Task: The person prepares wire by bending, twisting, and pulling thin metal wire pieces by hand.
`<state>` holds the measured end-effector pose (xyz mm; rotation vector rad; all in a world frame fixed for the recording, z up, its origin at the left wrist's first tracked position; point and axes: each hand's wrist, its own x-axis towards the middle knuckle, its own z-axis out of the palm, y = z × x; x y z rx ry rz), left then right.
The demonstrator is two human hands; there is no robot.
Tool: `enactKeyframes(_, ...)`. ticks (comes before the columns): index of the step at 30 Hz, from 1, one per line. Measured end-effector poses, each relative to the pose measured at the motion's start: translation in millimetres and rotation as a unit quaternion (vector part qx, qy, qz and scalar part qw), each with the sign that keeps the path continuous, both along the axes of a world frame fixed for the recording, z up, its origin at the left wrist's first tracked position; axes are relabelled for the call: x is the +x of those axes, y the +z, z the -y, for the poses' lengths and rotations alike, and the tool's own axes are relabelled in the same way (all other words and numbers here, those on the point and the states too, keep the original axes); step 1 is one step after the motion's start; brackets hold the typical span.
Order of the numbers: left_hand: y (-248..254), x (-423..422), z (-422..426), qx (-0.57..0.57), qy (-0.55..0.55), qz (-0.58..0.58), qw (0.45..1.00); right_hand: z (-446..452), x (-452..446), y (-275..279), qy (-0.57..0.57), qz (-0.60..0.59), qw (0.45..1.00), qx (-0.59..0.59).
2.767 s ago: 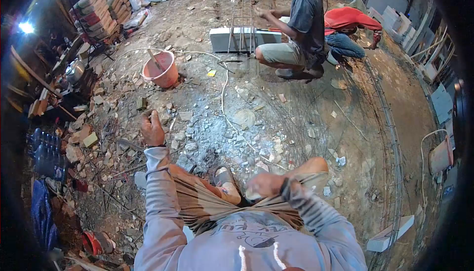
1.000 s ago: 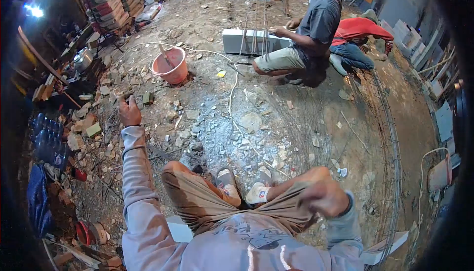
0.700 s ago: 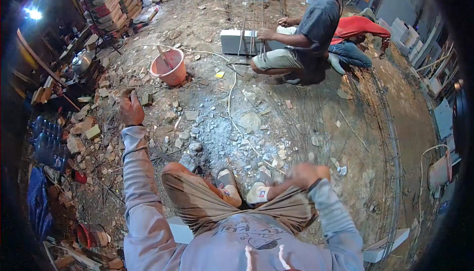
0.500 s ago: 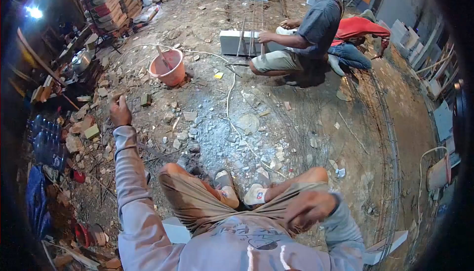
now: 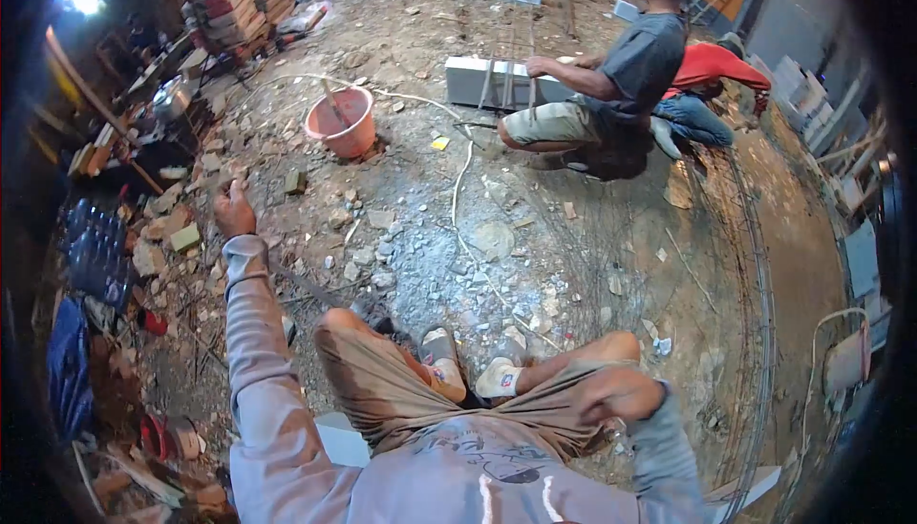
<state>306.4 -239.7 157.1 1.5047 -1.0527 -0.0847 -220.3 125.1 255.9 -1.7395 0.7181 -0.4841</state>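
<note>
My left hand (image 5: pixel 234 211) is raised over the rubble on the left, arm stretched forward. Its fingers are curled together; what they hold, if anything, is too small to make out. Close beyond it lies a greenish block piece (image 5: pixel 295 181). My right hand (image 5: pixel 619 396) hovers by my right knee, above the brown shorts (image 5: pixel 377 385). Motion blurs its bent fingers, and no object shows in it. My feet (image 5: pixel 500 377) are together on the ground between the knees.
An orange bucket (image 5: pixel 341 123) holds a stick. A white cable (image 5: pixel 457 201) crosses the ground. One person (image 5: pixel 642 65) crouches by a pale block (image 5: pixel 468 82) and a rebar cage; another person in red (image 5: pixel 709 67) bends behind. Long rebar (image 5: pixel 761 276) runs along the right.
My right hand has shifted about beside the right knee. The left hand has moved left and forward since the earliest frame. The crouching person has brought a hand down to the rebar cage.
</note>
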Motion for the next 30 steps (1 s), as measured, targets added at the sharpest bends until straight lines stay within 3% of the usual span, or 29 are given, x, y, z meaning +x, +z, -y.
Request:
enactKeyframes(1, -13, 14, 10, -0.002, 0.023, 0.056, 0.998, -7, -15, -14, -0.133, 0.086, 0.986, -0.051)
enactKeyframes(2, -26, 20, 16, 0.034, 0.076, 0.307, 0.948, -13, -24, -22, -0.275, 0.115, 0.954, -0.033)
enactKeyframes(4, 8, -30, -15, 0.084, 0.038, 0.117, 0.989, -19, -34, -25, -0.548, 0.123, 0.825, 0.061)
enactKeyframes(5, 12, -37, -18, 0.098, 0.012, 0.096, 0.99, -9, -38, -38, -0.525, 0.121, 0.839, 0.071)
enactKeyframes(6, -10, -31, 0, -0.019, 0.026, 0.143, 0.989, 5, -43, -60, -0.544, -0.084, 0.833, -0.058)
enactKeyframes(7, 2, -43, -11, 0.011, 0.022, 0.113, 0.993, 15, -46, -83, -0.535, -0.279, 0.773, -0.194)
enactKeyframes(9, 21, -51, -20, 0.036, 0.021, 0.074, 0.996, -1, -60, -134, -0.35, -0.422, 0.811, -0.205)
enactKeyframes(11, 21, -47, -19, 0.053, 0.023, 0.151, 0.987, -1, 30, -49, -0.196, -0.183, 0.955, -0.131)
enactKeyframes(13, 15, -30, -14, 0.071, 0.026, 0.156, 0.985, -23, 21, -59, -0.01, -0.294, 0.947, 0.131)
enactKeyframes(14, 10, -22, -13, 0.087, 0.027, 0.162, 0.983, -24, 20, -51, -0.005, -0.296, 0.946, 0.132)
enactKeyframes(16, 15, -19, -25, 0.131, 0.034, 0.158, 0.978, -22, 42, 10, 0.096, -0.14, 0.984, 0.046)
enactKeyframes(18, 10, -14, -25, 0.188, 0.088, 0.21, 0.955, -17, 38, 49, 0.046, -0.11, 0.993, 0.0)
enactKeyframes(19, 8, -14, -27, 0.166, 0.089, 0.213, 0.959, -15, 32, 57, -0.001, -0.082, 0.995, -0.049)
enactKeyframes(21, 11, -9, -32, 0.192, 0.101, 0.217, 0.952, -20, 1, 47, -0.189, -0.157, 0.947, -0.205)
enactKeyframes(22, 14, -5, -35, 0.217, 0.112, 0.222, 0.944, -14, -4, 39, -0.185, -0.155, 0.948, -0.205)
enactKeyframes(23, 16, -3, -37, 0.218, 0.114, 0.221, 0.944, -7, -7, 28, -0.328, -0.241, 0.908, -0.101)
enactKeyframes(24, 18, -2, -39, 0.23, 0.107, 0.202, 0.946, 0, -8, 16, -0.459, -0.317, 0.83, 0.006)
enactKeyframes(25, 20, -1, -40, 0.242, 0.101, 0.181, 0.948, 1, -9, -3, -0.457, -0.318, 0.831, 0.002)
enactKeyframes(27, 11, 10, -37, 0.223, 0.111, 0.185, 0.951, -5, -10, -39, -0.263, -0.351, 0.887, -0.14)
enactKeyframes(28, 2, 17, -33, 0.206, 0.114, 0.193, 0.952, -3, 5, -21, -0.26, -0.35, 0.889, -0.14)
enactKeyframes(29, -8, 29, -29, 0.171, 0.118, 0.192, 0.959, -3, 22, 7, -0.169, -0.252, 0.953, -0.019)
enactKeyframes(30, -6, 32, -35, 0.173, 0.12, 0.192, 0.959, -3, 22, 12, -0.119, -0.197, 0.972, 0.039)
